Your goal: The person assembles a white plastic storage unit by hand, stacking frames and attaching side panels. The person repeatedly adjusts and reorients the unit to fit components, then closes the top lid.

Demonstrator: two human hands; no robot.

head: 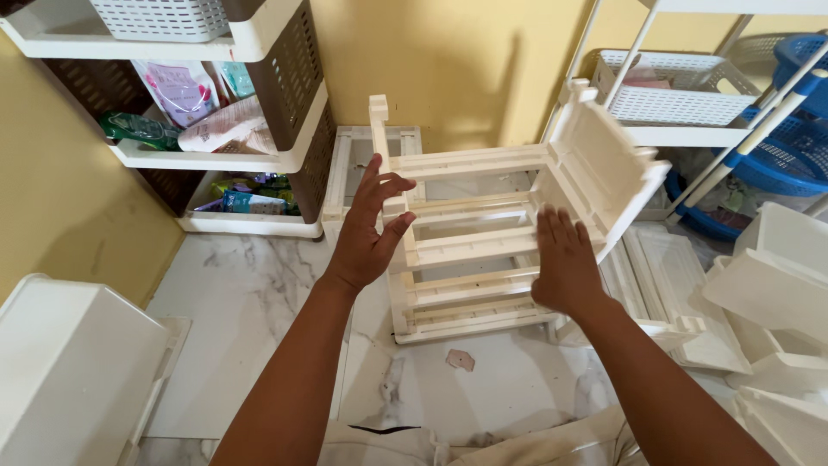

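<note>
- Far left, a white plastic bin (pixel 73 362) sits low on the marble floor (pixel 250 293), with the brown-and-white shelf unit (pixel 285 112) stocked with packets behind it. Any swing of the frame that way could clip the shelf and knock packets down.
- The left hand (pixel 366 229) is spread open, fingers fanned, palm turned toward the left post of the white slatted frame (pixel 470 250) — near it, and I can't tell whether a fingertip touches, but it grips nothing.
- The frame itself lies on the floor in the middle of the view, between the two hands, slats running crosswise, its far end toward the yellow wall (pixel 448 60). One upright post (pixel 378 121) stands free at the back left; unsupported, it looks like the piece likeliest to lean or pop out of its socket.
- The right hand (pixel 565 263) lies flat and open over the slats on the right, fingers together, pressing or resting — holding nothing.
- Just beyond it, a white panel (pixel 604 160) is tilted up at an angle from the frame's right end. With neither hand on it, my worry is that it drops back onto the slats — and onto those fingers.
- Further right, loose white parts (pixel 776 276) crowd the floor, and a rack with blue baskets (pixel 798 155) stands close; a toppling panel could land among them.
- A small scrap (pixel 460 360) lies on the floor near the knees — a minor slip risk.
</note>
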